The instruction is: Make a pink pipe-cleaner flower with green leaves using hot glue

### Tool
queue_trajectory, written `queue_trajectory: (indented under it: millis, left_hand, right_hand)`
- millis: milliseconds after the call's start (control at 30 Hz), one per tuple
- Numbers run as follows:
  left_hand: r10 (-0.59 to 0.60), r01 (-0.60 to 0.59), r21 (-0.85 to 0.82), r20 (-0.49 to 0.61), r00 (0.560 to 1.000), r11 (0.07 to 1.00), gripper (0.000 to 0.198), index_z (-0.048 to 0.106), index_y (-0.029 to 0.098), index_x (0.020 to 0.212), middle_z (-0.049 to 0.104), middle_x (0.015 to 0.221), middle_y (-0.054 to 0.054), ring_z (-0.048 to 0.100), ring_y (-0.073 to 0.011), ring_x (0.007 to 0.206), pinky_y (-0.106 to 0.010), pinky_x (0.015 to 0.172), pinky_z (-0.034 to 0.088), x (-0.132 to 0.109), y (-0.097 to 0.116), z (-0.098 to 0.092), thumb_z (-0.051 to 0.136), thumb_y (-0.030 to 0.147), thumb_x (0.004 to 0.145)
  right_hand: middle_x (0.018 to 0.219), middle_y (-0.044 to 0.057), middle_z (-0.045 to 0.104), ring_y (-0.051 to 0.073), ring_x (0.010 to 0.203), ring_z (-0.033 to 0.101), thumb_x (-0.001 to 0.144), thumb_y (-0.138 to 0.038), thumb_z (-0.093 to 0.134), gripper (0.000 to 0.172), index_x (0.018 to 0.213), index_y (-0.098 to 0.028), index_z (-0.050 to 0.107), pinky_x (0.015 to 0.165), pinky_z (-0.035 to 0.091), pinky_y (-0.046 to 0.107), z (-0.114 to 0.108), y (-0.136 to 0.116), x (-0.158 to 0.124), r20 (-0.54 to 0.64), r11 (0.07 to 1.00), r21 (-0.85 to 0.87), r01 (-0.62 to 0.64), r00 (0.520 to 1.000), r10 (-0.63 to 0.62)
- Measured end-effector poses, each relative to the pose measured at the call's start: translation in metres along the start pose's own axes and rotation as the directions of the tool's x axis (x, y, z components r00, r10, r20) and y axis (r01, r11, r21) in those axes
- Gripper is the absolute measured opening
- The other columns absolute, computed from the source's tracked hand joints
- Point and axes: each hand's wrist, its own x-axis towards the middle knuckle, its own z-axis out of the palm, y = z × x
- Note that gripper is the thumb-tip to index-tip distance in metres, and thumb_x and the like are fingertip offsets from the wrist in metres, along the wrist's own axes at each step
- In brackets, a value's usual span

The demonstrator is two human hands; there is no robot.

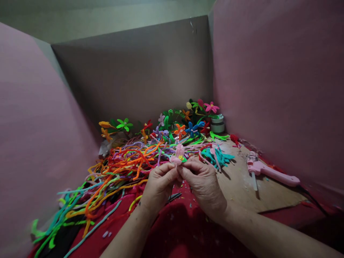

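Observation:
Between my two hands is a pink pipe-cleaner flower point(179, 150) with a yellow centre and a bit of green at its right side. My left hand point(163, 179) is closed, its thumb and fingertips pinching the flower's base from the left. From the right, my right hand point(201, 181) is closed in a pinch at the same spot, thumb and index finger meeting just below the petals. The fingers cover most of the stem. Behind and left of the hands spreads a heap of loose pipe cleaners point(129, 157) in many colours.
A pink glue gun point(268, 172) lies on a wooden board point(236, 190) at right, its cord trailing away. Teal pipe-cleaner pieces point(219, 157) lie near the board's left side. Several finished flowers point(192, 129) and a round container point(217, 124) stand at the back. Pink panels point(279, 79) flank the red cloth point(182, 218).

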Motion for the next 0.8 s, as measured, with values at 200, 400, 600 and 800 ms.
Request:
queue_trajectory:
  millis: [200, 400, 600, 800]
  left_hand:
    - [-0.03, 0.029, -0.023, -0.026, 0.999, 0.999, 0.018, 0.062, 0.011, 0.058, 0.052, 0.048, 0.002, 0.044, -0.0049, 0.045, -0.017, 0.047, 0.032, 0.002, -0.004, -0.001, 0.069, 0.024, 0.068]
    - [0.01, -0.01, -0.071, -0.001, 1.0, 0.997, 0.019, 0.06, 0.012, 0.06, 0.053, 0.053, 0.001, 0.044, -0.0056, 0.049, -0.018, 0.048, 0.033, 0.002, 0.003, -0.007, 0.067, 0.025, 0.071]
    - [0.073, -0.086, -0.216, -0.067, 0.995, 0.973, 0.016, 0.06, 0.016, 0.065, 0.053, 0.058, 0.001, 0.046, -0.0073, 0.051, -0.02, 0.049, 0.037, 0.009, 0.011, -0.014, 0.067, 0.029, 0.07]
    - [0.001, -0.018, -0.313, -0.054, 0.999, 0.95, 0.014, 0.061, 0.017, 0.066, 0.051, 0.056, 0.002, 0.044, -0.0064, 0.048, -0.02, 0.047, 0.037, 0.012, 0.008, -0.014, 0.069, 0.029, 0.069]
  right_hand:
    - [0.058, -0.002, 0.048, 0.01, 0.057, 0.045, 0.075, -0.018, 0.058, 0.017, 0.061, -0.016, 0.068, 0.054, 0.038, 0.024, 0.0, -0.001, 0.0, -0.01, 1.0, -0.016, 0.017, 1.0, -0.017]
    - [0.074, 0.001, 0.06, 0.013, 0.07, 0.053, 0.077, -0.028, 0.057, 0.017, 0.085, -0.019, 0.07, 0.066, 0.044, 0.026, -0.007, -0.008, 0.004, 0.105, 0.997, 0.04, -0.07, 0.992, 0.066]
    - [0.079, 0.006, 0.067, 0.014, 0.065, 0.058, 0.077, -0.029, 0.051, 0.025, 0.091, -0.014, 0.064, 0.058, 0.044, 0.024, -0.063, -0.019, 0.044, -0.028, 0.86, -0.48, -0.171, 0.983, 0.179]
    - [0.073, 0.016, 0.068, 0.026, 0.074, 0.061, 0.068, -0.023, 0.054, 0.02, 0.066, -0.01, 0.069, 0.06, 0.039, 0.029, -0.104, 0.0, 0.077, -0.072, 0.244, -0.961, -0.133, 0.967, 0.244]
